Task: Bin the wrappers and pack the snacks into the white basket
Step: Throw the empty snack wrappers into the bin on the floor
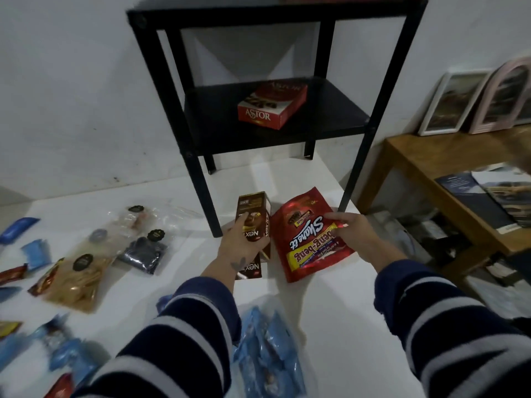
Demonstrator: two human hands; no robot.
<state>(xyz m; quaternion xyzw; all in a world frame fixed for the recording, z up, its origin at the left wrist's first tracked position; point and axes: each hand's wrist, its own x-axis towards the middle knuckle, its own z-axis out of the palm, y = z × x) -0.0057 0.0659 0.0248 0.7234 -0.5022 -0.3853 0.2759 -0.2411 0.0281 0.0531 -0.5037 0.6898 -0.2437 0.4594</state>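
Note:
My left hand (240,242) grips a brown Nextar snack box (254,211) just above the white table (316,311), with a second brown box (253,270) lying under it. To its right, my right hand (352,229) holds a red Beng-Beng Share It pouch (307,242) by its right edge. Both sit in front of the black shelf's legs. A red Astor box (273,106) lies on the shelf's lower board. No white basket is in view.
Clear bags of snacks (83,271), a dark packet (143,252) and blue wrappers (37,252) lie scattered at the left. A blue plastic bag (267,351) lies between my sleeves. The black shelf (201,173) stands on the table. A wooden side table (448,168) with frames is at right.

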